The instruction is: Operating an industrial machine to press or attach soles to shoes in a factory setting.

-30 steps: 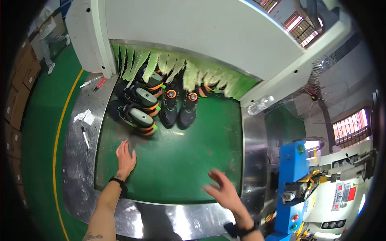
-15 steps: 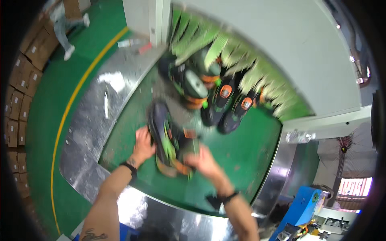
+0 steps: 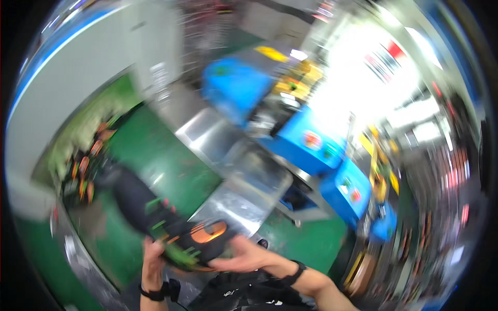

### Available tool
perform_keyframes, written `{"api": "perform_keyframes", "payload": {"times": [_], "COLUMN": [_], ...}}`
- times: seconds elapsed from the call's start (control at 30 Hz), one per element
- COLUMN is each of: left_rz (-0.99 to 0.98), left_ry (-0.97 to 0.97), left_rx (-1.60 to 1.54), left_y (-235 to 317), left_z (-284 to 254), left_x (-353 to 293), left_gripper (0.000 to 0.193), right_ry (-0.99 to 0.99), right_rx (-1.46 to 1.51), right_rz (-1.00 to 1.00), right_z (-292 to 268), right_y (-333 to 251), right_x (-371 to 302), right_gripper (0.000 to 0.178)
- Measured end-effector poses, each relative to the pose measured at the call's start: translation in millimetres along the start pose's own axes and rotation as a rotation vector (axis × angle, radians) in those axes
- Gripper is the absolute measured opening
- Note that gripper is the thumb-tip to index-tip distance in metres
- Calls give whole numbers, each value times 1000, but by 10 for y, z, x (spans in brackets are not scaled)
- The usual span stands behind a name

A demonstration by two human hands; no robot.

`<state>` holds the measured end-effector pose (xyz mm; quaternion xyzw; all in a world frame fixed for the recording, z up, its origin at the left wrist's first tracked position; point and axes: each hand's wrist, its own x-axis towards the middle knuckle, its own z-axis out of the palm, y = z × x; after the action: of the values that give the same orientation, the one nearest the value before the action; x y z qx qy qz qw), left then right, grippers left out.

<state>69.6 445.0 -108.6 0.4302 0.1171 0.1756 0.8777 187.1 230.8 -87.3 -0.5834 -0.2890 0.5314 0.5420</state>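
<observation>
A black shoe (image 3: 171, 223) with green side stripes and an orange patch inside its collar is held up in front of my body, smeared by motion. Its toe points toward the far left. My left hand (image 3: 153, 262) grips its near side around the middle. Around the heel end, my right hand (image 3: 246, 255) is closed with its thumb and fingers on either side. Whether a second shoe is held underneath cannot be made out. Several other black, orange and green shoes (image 3: 83, 173) stand at the far left by a fringed green curtain (image 3: 104, 111).
Below the shoe lies a green conveyor belt (image 3: 181, 179) with a bare metal edge (image 3: 236, 207). Blue machines (image 3: 311, 142) stand to the right. A clear plastic bottle (image 3: 160, 82) sits beside the pale machine housing (image 3: 98, 57).
The view has swung to the right, bringing the blue machines into the middle. What my hands hold has come up off the belt, closer to my body.
</observation>
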Motion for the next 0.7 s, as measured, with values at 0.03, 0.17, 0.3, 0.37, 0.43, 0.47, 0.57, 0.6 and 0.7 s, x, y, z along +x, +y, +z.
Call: {"api": "perform_keyframes", "payload": {"times": [0.03,0.17,0.3,0.37,0.43,0.47,0.57,0.6,0.7], "left_rz": [-47,64,-196,-205,-376,-399,-410,-447,-556], "left_ry": [-35,-316,-297,-304,-377,-399,-574,-610,-893], "left_rx": [-82,49,175,114,129,129,238,252,682], "left_y": [117,-189,-1005,-1435,-1849,-2085,-2456,-2455,-3110], "left_z": [141,911,1828,2526,2985,3228,4172,4550,5898], "left_x": [-12,-18,-141,-331,-375,-299,-66,55,638], "left_gripper": [85,68,58,67,73,75,83,89,86], "right_ry": [147,251,375,479,629,729,1080,1194,1492], "right_rx": [-129,-51,394,637,867,944,818,752,731], "right_rz": [-319,-391,-273,-307,-376,-399,-495,-506,-579], "right_z": [103,-258,-822,-1014,-1167,-1308,-1680,-1757,-1825], "right_y": [-207,-558,82,558,837,874,1064,995,888], "right_x": [-64,-921,-1969,-2517,-3227,-3545,-4474,-4773,-5588], "right_gripper": [61,63,56,53,49,46,46,48,52]}}
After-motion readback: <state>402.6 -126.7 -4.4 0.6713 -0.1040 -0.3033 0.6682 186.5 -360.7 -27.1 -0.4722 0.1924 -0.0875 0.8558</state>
